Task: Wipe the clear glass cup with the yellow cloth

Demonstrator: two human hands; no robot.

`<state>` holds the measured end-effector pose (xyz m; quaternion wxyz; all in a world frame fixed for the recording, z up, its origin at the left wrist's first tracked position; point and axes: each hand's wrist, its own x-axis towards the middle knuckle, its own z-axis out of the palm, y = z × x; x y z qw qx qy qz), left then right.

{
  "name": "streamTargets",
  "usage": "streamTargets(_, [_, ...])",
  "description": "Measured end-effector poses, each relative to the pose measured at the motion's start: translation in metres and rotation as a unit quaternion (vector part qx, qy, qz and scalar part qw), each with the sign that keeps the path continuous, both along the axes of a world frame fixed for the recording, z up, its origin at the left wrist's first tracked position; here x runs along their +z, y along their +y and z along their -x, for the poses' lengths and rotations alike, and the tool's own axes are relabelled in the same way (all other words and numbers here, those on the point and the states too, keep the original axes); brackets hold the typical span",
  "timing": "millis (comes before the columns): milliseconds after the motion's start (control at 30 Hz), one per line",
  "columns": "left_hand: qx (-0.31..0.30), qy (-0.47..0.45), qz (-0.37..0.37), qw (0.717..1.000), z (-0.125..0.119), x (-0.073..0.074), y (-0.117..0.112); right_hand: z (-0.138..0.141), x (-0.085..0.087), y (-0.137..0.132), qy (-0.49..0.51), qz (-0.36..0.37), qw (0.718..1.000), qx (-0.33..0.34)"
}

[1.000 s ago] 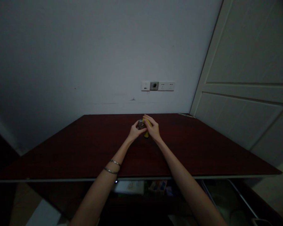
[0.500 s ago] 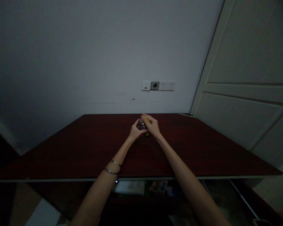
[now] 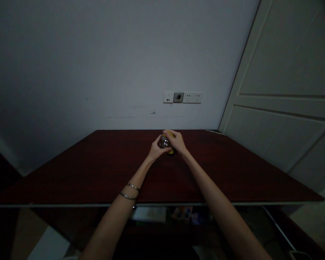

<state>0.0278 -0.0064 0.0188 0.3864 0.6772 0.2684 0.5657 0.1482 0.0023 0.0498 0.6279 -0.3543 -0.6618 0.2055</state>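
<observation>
Above the far middle of the dark red table [image 3: 103,166], both hands meet on a small clear, shiny jar [image 3: 165,142] with a yellow lid [image 3: 170,151]. My left hand [image 3: 155,150] wraps the clear body from the left, thumb on the near side and fingers behind it. Over the yellow lid at the right, my right hand [image 3: 178,142] is closed, covering most of it. The jar looks tilted on its side, lid toward the right. What it contains is too dim to make out. Two bangles [image 3: 128,191] circle my left forearm.
A pale wall with a row of sockets [image 3: 182,97] stands behind the table. To the right is a panelled door [image 3: 281,94]. Under the table's front edge, a white box-like item [image 3: 149,214] and a colourful box [image 3: 182,213] sit on a shelf.
My right hand has shifted slightly to the right and turned a little on the yellow lid. More of the clear jar body shows between the hands. My left hand keeps its hold.
</observation>
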Motion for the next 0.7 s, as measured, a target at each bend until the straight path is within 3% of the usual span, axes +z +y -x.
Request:
streamTargets(167, [0.005,-0.012,0.005,1.000,-0.001,-0.008,0.009,0.000,0.009,-0.025,-0.139,-0.096,0.985,0.039])
streamTargets(467, [0.012,-0.015,0.009,1.000,-0.001,-0.002,0.005,-0.001,0.017,-0.006,-0.187,-0.044,0.981,-0.028])
streamTargets(700, [0.034,-0.069,0.039,0.996,-0.004,-0.015,0.019,0.006,0.019,-0.030,-0.281,-0.150,0.948,-0.023])
